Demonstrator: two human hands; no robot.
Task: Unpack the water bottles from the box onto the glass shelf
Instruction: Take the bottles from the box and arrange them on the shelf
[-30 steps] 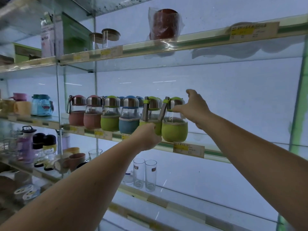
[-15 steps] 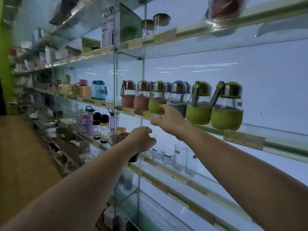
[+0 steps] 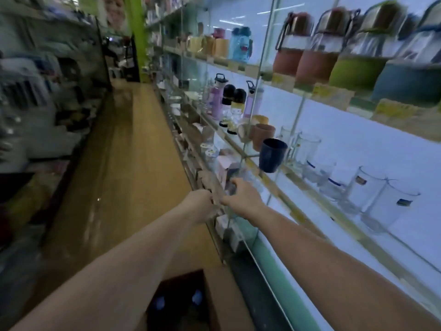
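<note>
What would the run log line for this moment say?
phase: between bottles | left hand: empty | right hand: empty | water bottles: on glass shelf | box: open below

Shop aisle; price-tagged glass shelves [image 3: 334,96]

Both forearms bare, no sleeves visible; left hand [image 3: 199,203] & right hand [image 3: 241,196] ungloved, no rings/watch.

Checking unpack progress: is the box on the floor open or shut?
Open. The box shows a dark interior from above, with two blue bottle caps inside.
</note>
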